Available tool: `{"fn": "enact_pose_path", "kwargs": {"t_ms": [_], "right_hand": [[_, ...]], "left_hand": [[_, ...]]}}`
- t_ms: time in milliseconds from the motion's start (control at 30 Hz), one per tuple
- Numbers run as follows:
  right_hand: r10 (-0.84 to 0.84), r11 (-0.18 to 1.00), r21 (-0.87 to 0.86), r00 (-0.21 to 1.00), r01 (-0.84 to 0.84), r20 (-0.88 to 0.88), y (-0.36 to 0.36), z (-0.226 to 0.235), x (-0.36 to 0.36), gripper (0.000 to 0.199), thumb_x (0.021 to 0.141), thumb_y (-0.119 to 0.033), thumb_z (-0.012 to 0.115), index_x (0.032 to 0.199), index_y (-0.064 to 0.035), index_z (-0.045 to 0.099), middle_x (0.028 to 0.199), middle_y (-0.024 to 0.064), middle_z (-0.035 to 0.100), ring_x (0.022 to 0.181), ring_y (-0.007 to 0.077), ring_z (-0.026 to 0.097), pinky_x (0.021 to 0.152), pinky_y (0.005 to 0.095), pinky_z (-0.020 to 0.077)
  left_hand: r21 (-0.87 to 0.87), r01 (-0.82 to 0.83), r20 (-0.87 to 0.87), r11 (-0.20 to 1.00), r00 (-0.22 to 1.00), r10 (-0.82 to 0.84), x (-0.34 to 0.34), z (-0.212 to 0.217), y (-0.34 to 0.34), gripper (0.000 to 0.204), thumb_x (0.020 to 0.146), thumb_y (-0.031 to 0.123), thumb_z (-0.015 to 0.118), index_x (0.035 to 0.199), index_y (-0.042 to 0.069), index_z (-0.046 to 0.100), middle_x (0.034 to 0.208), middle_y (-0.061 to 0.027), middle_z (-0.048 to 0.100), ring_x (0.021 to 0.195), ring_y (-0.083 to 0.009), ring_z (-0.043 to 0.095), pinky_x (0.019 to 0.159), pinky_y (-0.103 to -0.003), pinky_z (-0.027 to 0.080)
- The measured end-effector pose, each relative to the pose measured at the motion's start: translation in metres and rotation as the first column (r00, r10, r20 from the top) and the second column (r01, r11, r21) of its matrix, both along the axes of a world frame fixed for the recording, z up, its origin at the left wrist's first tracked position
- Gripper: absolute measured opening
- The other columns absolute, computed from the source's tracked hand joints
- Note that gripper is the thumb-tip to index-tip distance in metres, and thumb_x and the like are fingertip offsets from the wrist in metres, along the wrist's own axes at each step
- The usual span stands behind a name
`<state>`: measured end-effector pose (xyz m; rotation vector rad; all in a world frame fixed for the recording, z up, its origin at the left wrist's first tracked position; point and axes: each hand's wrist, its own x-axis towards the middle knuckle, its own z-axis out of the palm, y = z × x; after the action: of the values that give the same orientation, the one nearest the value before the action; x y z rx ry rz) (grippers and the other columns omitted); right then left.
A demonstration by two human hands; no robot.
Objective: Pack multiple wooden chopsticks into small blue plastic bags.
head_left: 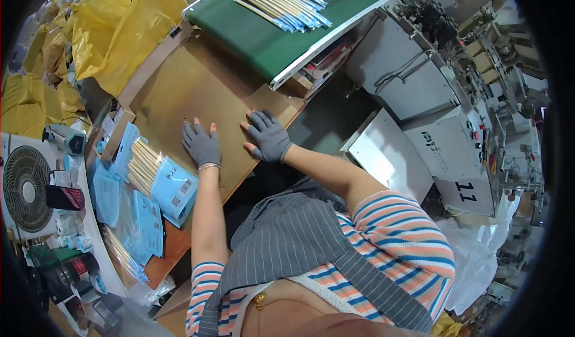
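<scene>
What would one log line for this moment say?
left hand: flat on board, empty | right hand: flat on board, empty | stick packs: left | belt: packs ahead

left hand [202, 145] flat, gloved | right hand [269, 136] flat, gloved

Brown worktable [197, 91]: both gloved hands flat near centre, left hand [201, 145], right hand [268, 136]. Chopstick packs [157, 178] at 8 o'clock. Green conveyor [263, 35] at 1 o'clock.

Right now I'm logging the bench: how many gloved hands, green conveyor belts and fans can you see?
Gloved hands: 2, the left hand and right hand, both flat on the brown worktop
Green conveyor belt: 1
Fan: 1
Total: 4
</scene>
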<state>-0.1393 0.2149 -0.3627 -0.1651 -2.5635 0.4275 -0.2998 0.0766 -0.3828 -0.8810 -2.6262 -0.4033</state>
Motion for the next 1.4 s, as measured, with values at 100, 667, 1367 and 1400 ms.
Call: {"fn": "enact_pose_path", "kwargs": {"t_ms": [100, 667, 1367, 1400], "right_hand": [[-0.002, 1.0, 0.0, 1.0, 0.002, -0.005, 0.002, -0.003, 0.003, 0.057, 0.075, -0.037, 0.061, 0.121, -0.0044, 0.052, 0.123, 0.0237, 0.047, 0.117, 0.0384, 0.044, 0.104, 0.048, 0.0296], [-0.007, 1.0, 0.004, 0.999, 0.007, -0.05, 0.003, -0.001, 0.004, 0.057, 0.074, -0.037, 0.062, 0.119, -0.0032, 0.052, 0.12, 0.023, 0.047, 0.117, 0.0394, 0.043, 0.103, 0.048, 0.0301], [-0.018, 1.0, -0.024, 1.0, 0.018, -0.016, -0.001, -0.016, 0.007, 0.058, 0.077, -0.038, 0.057, 0.122, -0.0022, 0.049, 0.13, 0.0262, 0.043, 0.124, 0.0408, 0.039, 0.106, 0.05, 0.0269], [-0.021, 0.999, -0.024, 1.0, 0.02, -0.012, 0.0, -0.015, 0.006, 0.058, 0.077, -0.038, 0.057, 0.122, -0.0023, 0.05, 0.13, 0.0261, 0.043, 0.124, 0.0406, 0.039, 0.106, 0.0501, 0.027]], "left_hand": [[0.012, -0.061, -0.076, 0.998, 0.995, 0.061, 0.005, -0.004, 0.006, 0.052, 0.089, 0.041, 0.051, 0.127, 0.006, 0.05, 0.133, -0.0208, 0.045, 0.125, -0.0347, 0.039, 0.104, -0.045, 0.029], [0.041, -0.048, -0.083, 0.998, 0.995, 0.051, 0.007, -0.002, 0.006, 0.049, 0.087, 0.039, 0.052, 0.123, 0.005, 0.053, 0.133, -0.0204, 0.046, 0.124, -0.0339, 0.041, 0.104, -0.045, 0.03], [0.031, -0.021, -0.039, 0.999, 0.999, 0.022, 0.004, -0.006, 0.003, 0.051, 0.09, 0.039, 0.047, 0.126, 0.003, 0.049, 0.135, -0.0212, 0.044, 0.127, -0.0333, 0.039, 0.103, -0.045, 0.03], [0.023, -0.029, -0.032, 0.999, 0.999, 0.029, 0.004, -0.005, 0.004, 0.051, 0.09, 0.039, 0.047, 0.126, 0.003, 0.049, 0.135, -0.0215, 0.044, 0.127, -0.0334, 0.039, 0.103, -0.045, 0.03]]}}
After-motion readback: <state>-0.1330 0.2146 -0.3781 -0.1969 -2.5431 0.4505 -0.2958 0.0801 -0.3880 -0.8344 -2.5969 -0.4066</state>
